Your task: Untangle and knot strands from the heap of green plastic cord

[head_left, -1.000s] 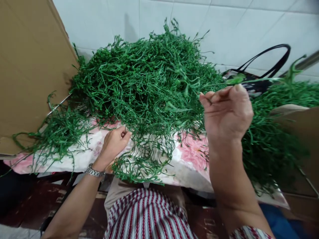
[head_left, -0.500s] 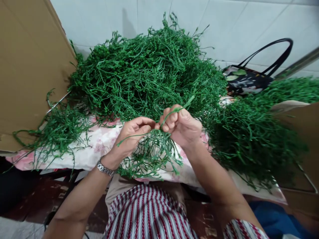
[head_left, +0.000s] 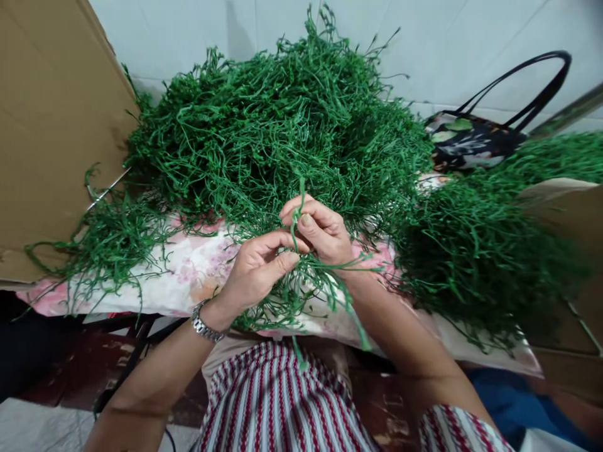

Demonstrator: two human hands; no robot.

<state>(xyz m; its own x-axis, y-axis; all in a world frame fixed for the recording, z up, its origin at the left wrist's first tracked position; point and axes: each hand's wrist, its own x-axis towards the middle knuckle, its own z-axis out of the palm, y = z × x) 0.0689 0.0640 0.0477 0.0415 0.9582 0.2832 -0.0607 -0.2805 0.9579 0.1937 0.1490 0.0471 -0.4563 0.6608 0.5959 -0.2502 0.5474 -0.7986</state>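
Note:
Both hands meet just above the near edge of the table. My left hand (head_left: 261,263), with a metal watch on its wrist, pinches the lower part of a thin green stem (head_left: 296,229) between thumb and forefinger. Higher up the same stem, my right hand (head_left: 325,232) grips it between thumb and fingers; its tip points upward. Several more green strands (head_left: 336,289) fan out below the hands, some hanging over my right forearm. Under them lies a loose cluster of green stems (head_left: 277,311). Whether the strands are joined to the held stem is hidden by the fingers.
A large heap of green stems (head_left: 282,132) fills the back, against a tiled wall. Smaller piles lie left (head_left: 113,242) and right (head_left: 471,263). Cardboard boxes (head_left: 51,125) flank the flowered tablecloth (head_left: 183,276). A black floral bag (head_left: 475,141) stands back right.
My right hand has moved left, closer to the left hand, and turned. The stem it holds now points upward instead of slanting right. The strands below have swung to the right.

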